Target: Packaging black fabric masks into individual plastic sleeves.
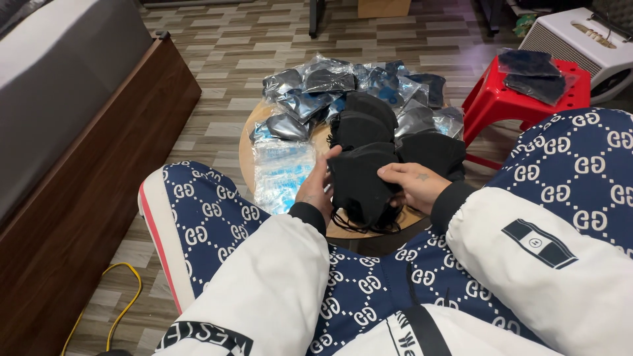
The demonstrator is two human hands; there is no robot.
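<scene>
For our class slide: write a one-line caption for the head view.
Both hands, left and right, hold a black mask over a round table of bagged masks.

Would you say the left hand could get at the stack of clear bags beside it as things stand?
Probably yes: the left hand holds the black mask, but the clear bags lie uncovered right beside it.

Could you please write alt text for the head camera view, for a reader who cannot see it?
Seen from above, a seated person's left hand and right hand hold a black face mask over a small round wooden table. The table carries loose black masks, bagged masks and a stack of clear bags.
</scene>
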